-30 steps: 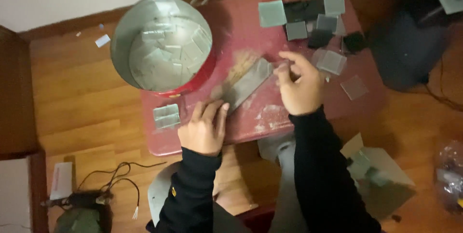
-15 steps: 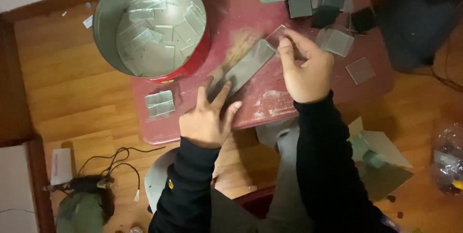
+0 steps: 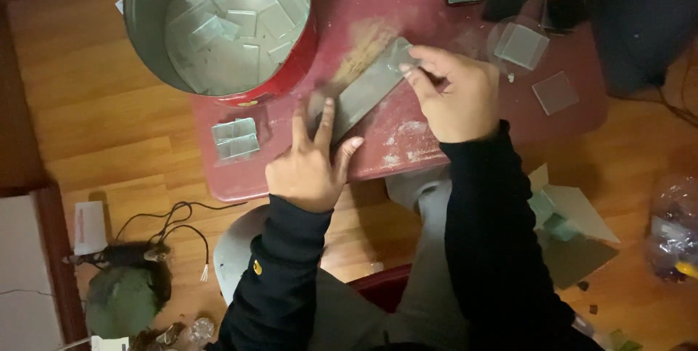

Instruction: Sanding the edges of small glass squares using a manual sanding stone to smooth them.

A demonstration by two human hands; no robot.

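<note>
Left hand (image 3: 309,162) spread flat, pinning long grey sharpening stone (image 3: 363,93) on red worktop (image 3: 407,140), right hand (image 3: 454,89) pinching small square glass piece (image 3: 402,58) at stone's far end

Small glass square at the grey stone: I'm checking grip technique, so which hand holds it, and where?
The right hand pinches the small clear glass square by its right edge, against the grey sharpening stone.

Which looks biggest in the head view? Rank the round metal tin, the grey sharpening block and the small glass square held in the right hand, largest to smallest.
1. Round metal tin, by far the largest.
2. Grey sharpening block, a long slab under the left hand.
3. Small glass square, pinched by the right hand, mostly hidden by fingers.
</note>
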